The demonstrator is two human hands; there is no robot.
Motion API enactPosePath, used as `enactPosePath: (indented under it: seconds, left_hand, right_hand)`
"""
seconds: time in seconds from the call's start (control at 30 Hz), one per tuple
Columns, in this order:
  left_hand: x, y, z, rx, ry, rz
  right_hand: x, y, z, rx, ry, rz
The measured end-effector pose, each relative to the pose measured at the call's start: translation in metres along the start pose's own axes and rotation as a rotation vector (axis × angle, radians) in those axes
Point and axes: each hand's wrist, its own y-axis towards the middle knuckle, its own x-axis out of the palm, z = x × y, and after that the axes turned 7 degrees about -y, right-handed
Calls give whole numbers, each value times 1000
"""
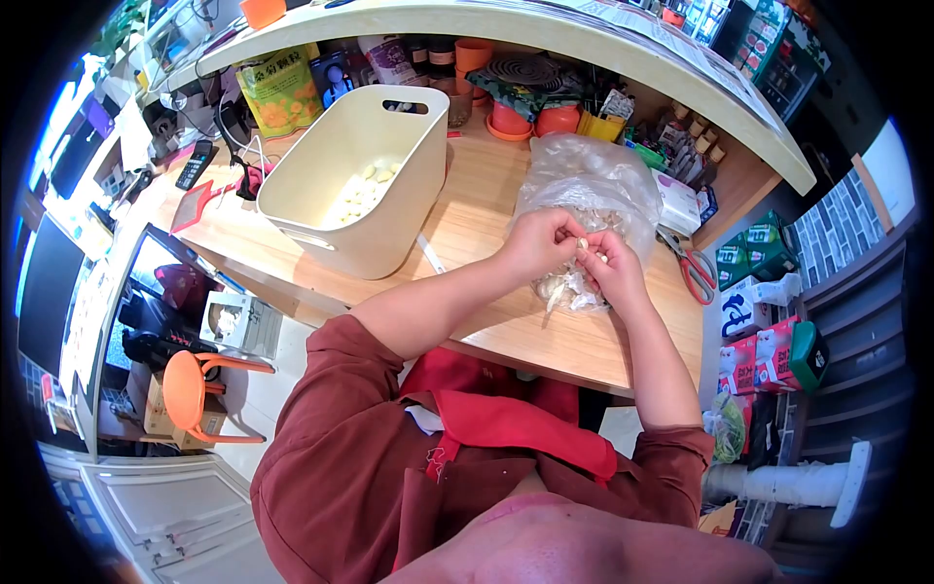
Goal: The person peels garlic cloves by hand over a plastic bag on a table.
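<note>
My left hand (pixel 537 245) and my right hand (pixel 615 273) meet above the desk, fingertips pinched together on a small pale garlic clove (pixel 582 243). Fingers partly cover the clove. Just beyond and beneath them lies a clear plastic bag (pixel 576 175), crumpled, with garlic and papery skins (pixel 569 292) at its near side. Left of my hands stands a cream plastic bin (pixel 413 185) with cut-out handles. Several pale peeled cloves (pixel 365 190) lie on its bottom.
Red-handled scissors (pixel 698 275) lie right of the bag. Along the back, under a raised counter (pixel 584 34), sit a yellow pouch (pixel 280 92), orange pots (pixel 474 56) and small jars. A remote (pixel 196 165) and a red fly swatter (pixel 192 206) are at the left. An orange stool (pixel 185 394) stands below.
</note>
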Motion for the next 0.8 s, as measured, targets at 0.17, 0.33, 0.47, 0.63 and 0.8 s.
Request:
enactPosePath:
  seconds: [0.17,0.33,0.47,0.63,0.8]
  left_hand:
    - [0,-2,5,23,15,14]
    - [2,-3,5,87,-13,2]
    - [1,-4,9,112,39,5]
    - [1,-4,7,105,119,5]
    - [1,-3,1,164,217,-8]
  right_hand:
    - [0,2,4,-14,14,-25]
    - [1,1,2,12,128,-8]
    - [0,-1,-1,-11,53,16]
    - [0,0,2,-17,33,0]
    - [0,0,2,-53,33,-5]
